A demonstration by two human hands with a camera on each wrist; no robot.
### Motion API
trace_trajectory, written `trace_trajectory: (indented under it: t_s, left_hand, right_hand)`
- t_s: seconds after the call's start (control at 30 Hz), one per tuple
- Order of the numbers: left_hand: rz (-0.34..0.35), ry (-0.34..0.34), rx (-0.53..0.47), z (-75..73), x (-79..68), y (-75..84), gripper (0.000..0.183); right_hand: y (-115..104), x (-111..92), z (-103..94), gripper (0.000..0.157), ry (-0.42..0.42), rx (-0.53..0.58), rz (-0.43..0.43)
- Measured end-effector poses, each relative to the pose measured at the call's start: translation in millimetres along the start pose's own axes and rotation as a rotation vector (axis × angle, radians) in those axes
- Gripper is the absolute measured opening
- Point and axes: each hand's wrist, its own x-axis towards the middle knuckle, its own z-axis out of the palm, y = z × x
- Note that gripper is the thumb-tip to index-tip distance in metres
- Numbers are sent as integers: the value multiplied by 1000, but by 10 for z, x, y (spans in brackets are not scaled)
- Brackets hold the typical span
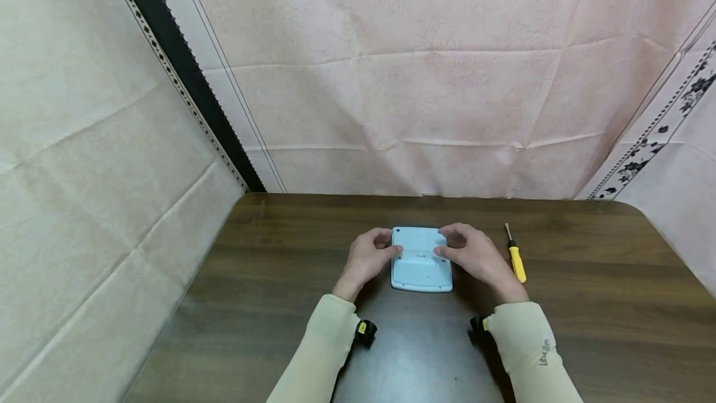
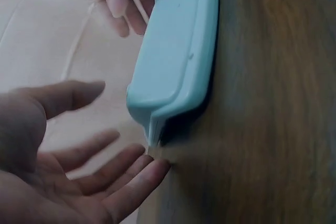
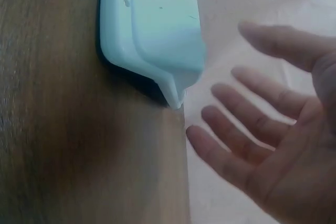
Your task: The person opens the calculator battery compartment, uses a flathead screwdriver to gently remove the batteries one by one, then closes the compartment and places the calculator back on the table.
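A light-blue plastic device [image 1: 421, 269], shaped like a desk calculator lying face down, rests on the table between both hands. Its raised, wedge-shaped back shows small screw holes. My left hand [image 1: 365, 261] is at its left side, with thumb and fingers spread. In the left wrist view, a gap separates the left hand [image 2: 68, 182] from the device's thick end [image 2: 163, 72]. On the other side, my right hand [image 1: 480, 258] is held near the right edge. The right wrist view shows the right hand [image 3: 273, 150] with relaxed, parted fingers beside the casing [image 3: 163, 30], holding nothing.
A screwdriver [image 1: 518, 264] with a yellow handle lies right of the right hand, its tip pointing to the back. The brown wooden table [image 1: 268, 303] ends at a pale patterned cloth [image 1: 447, 98] behind; another cloth [image 1: 84, 173] hangs at the left.
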Motion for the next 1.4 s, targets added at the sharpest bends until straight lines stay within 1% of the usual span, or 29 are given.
trace_trajectory:
  t_s: [0.17, 0.27, 0.37, 0.47, 0.53, 0.67, 0.9, 1.03, 1.4]
  left_hand:
    - [94, -57, 186, -17, -5, 2, 52]
    - [127, -106, 295, -21, -22, 10, 56]
    - [165, -162, 379, -18, -31, 7, 60]
    - [198, -212, 443, -12, -29, -1, 63]
    - [220, -232, 482, -1, -26, -7, 65]
    - [244, -260, 521, 16, -25, -16, 66]
    - [266, -270, 575, 41, -25, -37, 68]
    - [264, -270, 584, 51, -16, -44, 69]
    - [257, -264, 582, 61, -15, -39, 70]
  right_hand:
    - [-28, 12, 68, 46, 10, -55, -100]
    - [-43, 27, 107, 42, 20, -99, -160]
    - [-47, 42, 145, 38, 19, -140, -215]
    - [-44, 54, 192, 33, 4, -161, -250]
    - [-42, 59, 221, 30, -8, -167, -264]
    - [-43, 67, 270, 23, -17, -186, -276]
    - [-64, 69, 319, 18, -27, -235, -279]
    - [-74, 71, 324, 18, -26, -248, -281]
    - [-67, 84, 325, 16, -28, -236, -268]
